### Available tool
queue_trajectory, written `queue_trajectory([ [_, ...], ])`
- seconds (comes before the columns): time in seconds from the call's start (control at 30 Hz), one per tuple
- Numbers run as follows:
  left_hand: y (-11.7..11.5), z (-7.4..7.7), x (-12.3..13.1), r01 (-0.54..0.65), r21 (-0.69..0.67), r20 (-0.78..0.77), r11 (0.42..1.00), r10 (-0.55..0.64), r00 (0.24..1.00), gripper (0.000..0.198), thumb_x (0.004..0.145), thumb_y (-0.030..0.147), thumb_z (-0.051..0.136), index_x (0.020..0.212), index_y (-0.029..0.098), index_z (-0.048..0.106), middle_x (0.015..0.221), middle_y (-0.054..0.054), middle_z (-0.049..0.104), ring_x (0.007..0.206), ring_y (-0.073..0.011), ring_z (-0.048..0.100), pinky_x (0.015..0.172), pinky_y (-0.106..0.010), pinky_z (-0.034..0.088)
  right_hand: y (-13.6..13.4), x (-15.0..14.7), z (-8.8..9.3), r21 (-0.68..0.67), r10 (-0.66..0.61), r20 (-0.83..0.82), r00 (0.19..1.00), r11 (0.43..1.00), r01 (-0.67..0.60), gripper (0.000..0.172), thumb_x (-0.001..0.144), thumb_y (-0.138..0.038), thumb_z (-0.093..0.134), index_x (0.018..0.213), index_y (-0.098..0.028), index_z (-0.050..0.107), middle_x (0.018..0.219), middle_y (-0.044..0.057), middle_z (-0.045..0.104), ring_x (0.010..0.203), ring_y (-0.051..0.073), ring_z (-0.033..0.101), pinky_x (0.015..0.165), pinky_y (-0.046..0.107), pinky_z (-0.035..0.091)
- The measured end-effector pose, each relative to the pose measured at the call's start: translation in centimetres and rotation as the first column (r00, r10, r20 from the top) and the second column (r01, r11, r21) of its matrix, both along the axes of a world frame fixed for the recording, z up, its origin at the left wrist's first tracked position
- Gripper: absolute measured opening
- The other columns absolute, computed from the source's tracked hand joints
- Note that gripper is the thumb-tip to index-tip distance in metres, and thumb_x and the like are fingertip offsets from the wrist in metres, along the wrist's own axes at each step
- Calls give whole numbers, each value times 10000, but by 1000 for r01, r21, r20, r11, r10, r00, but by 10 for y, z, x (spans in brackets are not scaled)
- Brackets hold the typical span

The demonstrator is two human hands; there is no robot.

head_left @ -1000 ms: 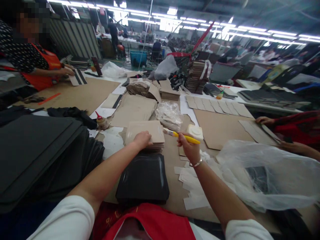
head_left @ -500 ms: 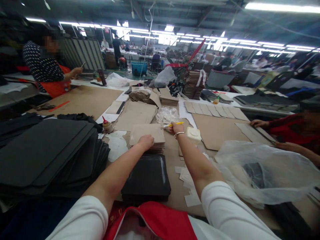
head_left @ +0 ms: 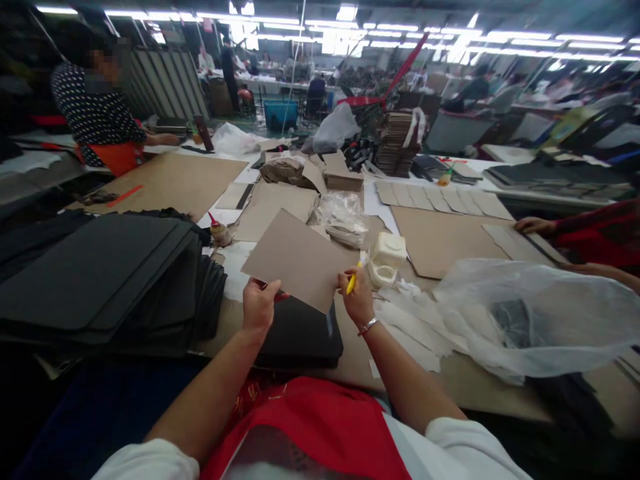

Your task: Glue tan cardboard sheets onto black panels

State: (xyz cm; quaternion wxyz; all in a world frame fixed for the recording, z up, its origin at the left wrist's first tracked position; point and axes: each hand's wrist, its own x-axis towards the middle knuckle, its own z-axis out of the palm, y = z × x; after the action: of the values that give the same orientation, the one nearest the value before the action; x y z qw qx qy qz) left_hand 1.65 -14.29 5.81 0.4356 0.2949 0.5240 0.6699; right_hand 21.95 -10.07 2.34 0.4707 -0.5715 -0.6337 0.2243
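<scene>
My left hand [head_left: 259, 305] and my right hand [head_left: 356, 300] hold a tan cardboard sheet [head_left: 299, 259] up above the table, tilted, one hand at each lower edge. The right hand also grips a yellow-handled brush [head_left: 351, 285] against the sheet. Below the sheet lies a stack of black glossy pieces [head_left: 300, 337] on the brown table. A white tub [head_left: 389, 250] with a roll of tape sits just right of the sheet.
Piles of black foam sheets [head_left: 95, 277] fill the left. A big clear plastic bag [head_left: 525, 320] lies at right. A small glue bottle [head_left: 219, 231], crumpled plastic [head_left: 343, 217] and cardboard pieces [head_left: 440, 200] lie beyond. One person [head_left: 100, 113] works at far left; another person's hand [head_left: 533, 225] rests at right.
My left hand has lifted the top cardboard sheet off the stack and brought it towards me. My right hand came back from the far side with the brush and took the sheet's other edge.
</scene>
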Motion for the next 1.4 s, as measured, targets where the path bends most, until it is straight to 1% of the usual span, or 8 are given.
queue_trajectory([
  [0.1, -18, -19, 6, 58, -35, 128, 998, -53, 990, 431, 574, 306, 728, 948, 179, 555, 784, 28, 584, 581, -76, 546, 508, -207, 509, -8, 0, -10, -36, -64, 7, 998, 997, 65, 251, 802, -387, 529, 940, -194, 449, 686, -10, 554, 602, 139, 535, 608, 288, 445],
  [0.23, -29, -49, -20, 125, -55, 199, 991, -112, 974, 439, 683, 451, 665, 1030, 212, 541, 875, -7, 635, 686, -112, 603, 604, -242, 515, -24, 22, -21, -98, -4, 84, 996, 995, 13, 232, 819, -375, 481, 962, -196, 443, 706, -5, 550, 571, 131, 512, 571, 265, 414],
  [0.33, -41, -78, -44, 139, -219, 68, 966, -126, 990, 371, 668, 492, 658, 836, 166, 600, 699, 5, 626, 613, -114, 573, 578, -221, 466, -38, 40, -36, -184, 86, 223, 971, 982, -45, 219, 834, -367, 431, 963, -191, 454, 707, 15, 572, 525, 136, 510, 524, 259, 383],
  [0.47, -58, -105, -57, 185, -433, -244, 882, -312, 918, 299, 680, 446, 634, 687, 148, 626, 586, 23, 583, 545, -106, 511, 515, -203, 392, -48, 44, -55, -295, 139, 387, 911, 955, -21, 243, 835, -355, 411, 985, -174, 472, 653, 33, 584, 525, 176, 546, 502, 263, 359],
  [0.6, -56, -106, -63, 141, -482, -484, 865, -398, 779, 278, 751, 407, 541, 690, 153, 637, 636, 8, 615, 612, -126, 545, 582, -219, 397, -38, 27, -65, -318, 113, 466, 878, 947, 47, 274, 846, -367, 435, 1018, -157, 476, 718, 65, 625, 584, 186, 578, 540, 267, 380],
  [0.73, -39, -103, -77, 80, -531, -585, 843, -434, 685, 290, 750, 413, 518, 655, 160, 621, 586, 13, 595, 584, -132, 540, 563, -226, 378, -20, 8, -75, -317, 136, 574, 808, 946, 66, 263, 876, -336, 428, 1049, -149, 493, 738, 63, 632, 578, 166, 559, 544, 257, 343],
  [1.0, -16, -129, -93, 95, -607, -539, 789, -496, 680, 263, 694, 394, 528, 610, 157, 605, 576, 6, 598, 579, -136, 545, 573, -236, 378, -2, -5, -93, -397, 219, 653, 725, 915, 80, 237, 899, -299, 430, 1062, -149, 513, 677, 31, 576, 525, 123, 474, 521, 241, 246],
  [1.4, -12, -126, -96, 159, -628, -482, 761, -542, 688, 288, 657, 443, 554, 576, 168, 586, 538, 20, 558, 549, -133, 503, 539, -228, 354, -2, -7, -82, -415, 116, 555, 824, 897, 154, 292, 864, -377, 469, 1056, -159, 458, 676, 27, 569, 558, 165, 528, 520, 246, 287],
])
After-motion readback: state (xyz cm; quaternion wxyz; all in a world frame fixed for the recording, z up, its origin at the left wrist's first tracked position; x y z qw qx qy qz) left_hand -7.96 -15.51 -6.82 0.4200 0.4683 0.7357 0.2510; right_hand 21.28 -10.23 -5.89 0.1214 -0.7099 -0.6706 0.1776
